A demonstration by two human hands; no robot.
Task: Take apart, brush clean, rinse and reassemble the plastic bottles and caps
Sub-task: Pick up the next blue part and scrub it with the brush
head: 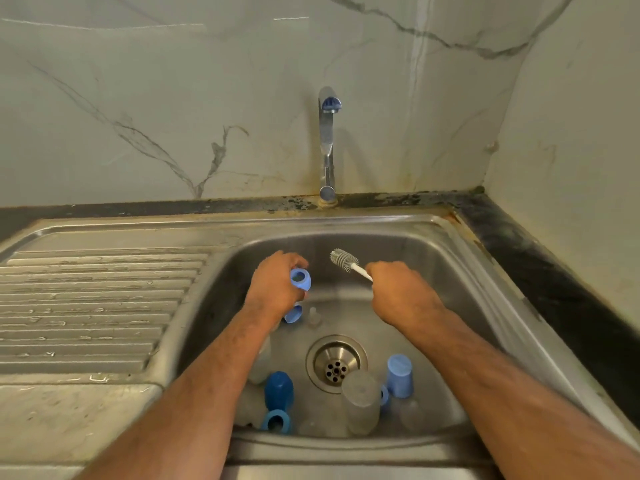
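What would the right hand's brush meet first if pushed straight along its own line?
Probably the light blue cap held by the left hand; the brush in the right hand may pass above, depth unclear.

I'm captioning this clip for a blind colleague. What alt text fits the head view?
Over a steel sink, a person's left hand grips a light blue cap while the right hand holds a small bottle brush beside it. More blue caps and clear bottles lie around the drain, below a tap.

Veined marble-look wall (173, 98) meeting in a corner, dark stained counter edge (519, 244), steel drainboard (86, 299), chrome tap (327, 143)
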